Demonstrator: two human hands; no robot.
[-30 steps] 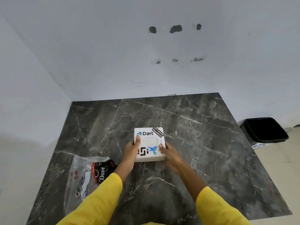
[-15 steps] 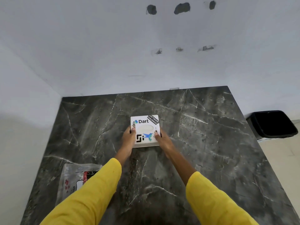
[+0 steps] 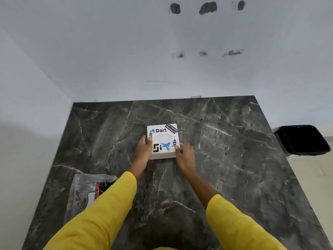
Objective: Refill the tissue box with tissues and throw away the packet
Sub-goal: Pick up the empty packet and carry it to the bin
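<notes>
A: What containers are there, and what's inside?

B: A white tissue box [image 3: 163, 140] with stickers sits flat near the middle of the dark marble table [image 3: 234, 159]. Its oval top opening shows only pale white; whether that is tissue, I cannot tell. A black bin [image 3: 302, 139] stands on the floor off the table's 3 o'clock edge, its inside too dark to read. A clear plastic packet [image 3: 86, 192] lies at the table's 8 o'clock, looking flat.

A: And the hands?

B: The left hand [image 3: 144, 150] presses the box's 9 o'clock side, thumb on the top face, fingers curled against it. The right hand [image 3: 185, 156] is at the box's 4 o'clock corner, fingers spread and loose, the thumb just touching the corner; motion blur leaves its hold uncertain.

A: Anything hidden?

B: The left yellow sleeve [image 3: 100, 217] covers part of the packet, so its print is partly unreadable.
</notes>
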